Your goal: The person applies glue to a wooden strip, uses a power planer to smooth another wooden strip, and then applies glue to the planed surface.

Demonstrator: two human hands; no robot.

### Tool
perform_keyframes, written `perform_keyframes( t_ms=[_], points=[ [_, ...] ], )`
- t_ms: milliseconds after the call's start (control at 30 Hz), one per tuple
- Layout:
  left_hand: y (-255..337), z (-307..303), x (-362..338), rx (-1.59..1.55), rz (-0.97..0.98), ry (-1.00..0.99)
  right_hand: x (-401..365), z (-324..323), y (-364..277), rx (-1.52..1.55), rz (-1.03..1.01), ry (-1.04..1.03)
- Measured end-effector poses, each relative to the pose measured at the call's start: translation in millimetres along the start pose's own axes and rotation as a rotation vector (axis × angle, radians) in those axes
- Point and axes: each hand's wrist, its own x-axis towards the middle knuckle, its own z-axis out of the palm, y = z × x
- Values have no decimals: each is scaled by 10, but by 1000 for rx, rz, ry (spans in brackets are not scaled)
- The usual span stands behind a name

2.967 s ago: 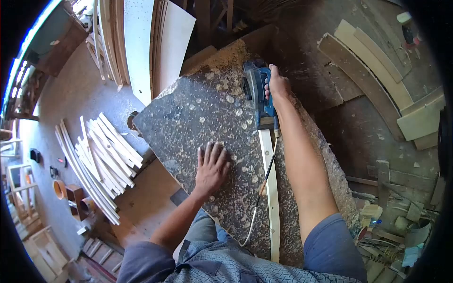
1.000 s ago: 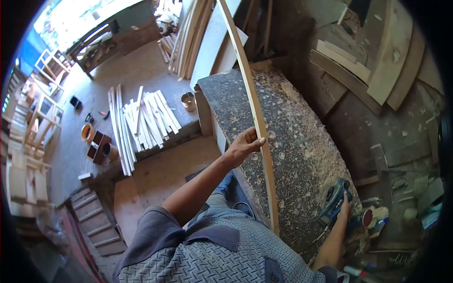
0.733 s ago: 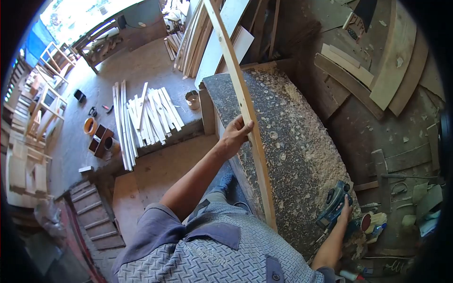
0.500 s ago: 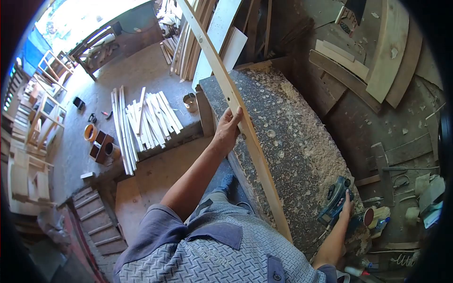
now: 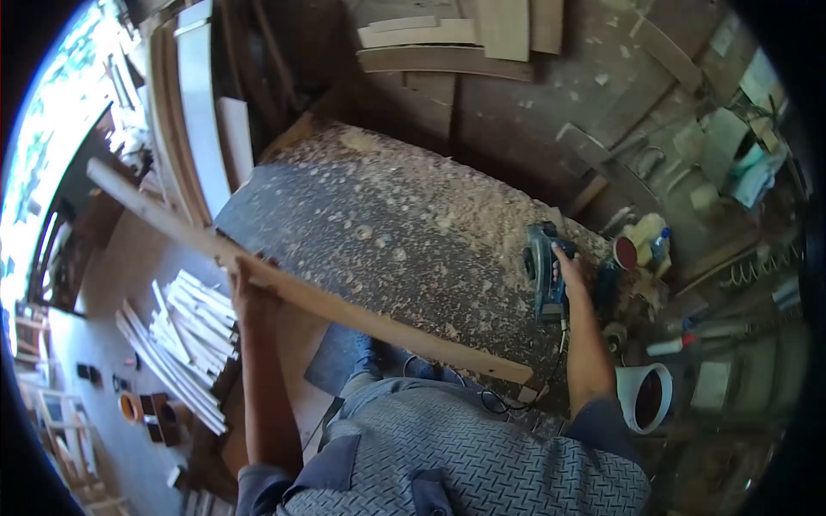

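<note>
My left hand is closed around a long wooden board, which slants across the front of me from upper left to lower right. The board's near end lies by the front edge of the workbench, and its far end sticks out past the bench over the floor. At the bench's right side, my right hand grips the handle of a dark green electric planer. The planer rests on the bench top, and its cord runs down toward me.
Wood shavings cover much of the bench. Several pale wood strips lie on the floor at left. Tall boards lean behind the bench's left end. A sanding disc sits right of the planer, above a white bucket.
My view has turned to the right. The board has swung from steeply upright to a flatter slant in my left hand. My right hand still holds the planer on the bench.
</note>
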Motion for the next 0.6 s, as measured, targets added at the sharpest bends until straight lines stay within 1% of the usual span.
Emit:
perform_keyframes(
  t_ms=[67, 133, 200, 233, 267, 333, 400, 500, 600],
  points=[
    [25, -181, 53, -26, 28, 2, -330, -178, -182, -22, 9, 21],
    [84, -425, 84, 75, 23, 34, -665, -376, -310, -49, 13, 28],
    [106, -505, 81, 99, 78, 102, -948, -559, -252, 16, -11, 42],
    [127, -519, 80, 120, 81, 143, -1010, -642, -155, 9, 16, 57],
    [153, -526, 82, 142, 83, 181, -1092, -713, -66, 7, 24, 68],
    [187, -509, 82, 190, 101, 154, -1305, -784, 2, 28, 59, 116],
    [210, -431, 88, 202, 96, 176, -1426, -802, 118, 66, 71, 138],
    [217, -316, 172, 194, 126, 72, -1541, -769, 261, 147, 87, 197],
    [225, -159, 144, 212, 134, 73, -1537, -692, 309, 201, 86, 224]
  ],
)
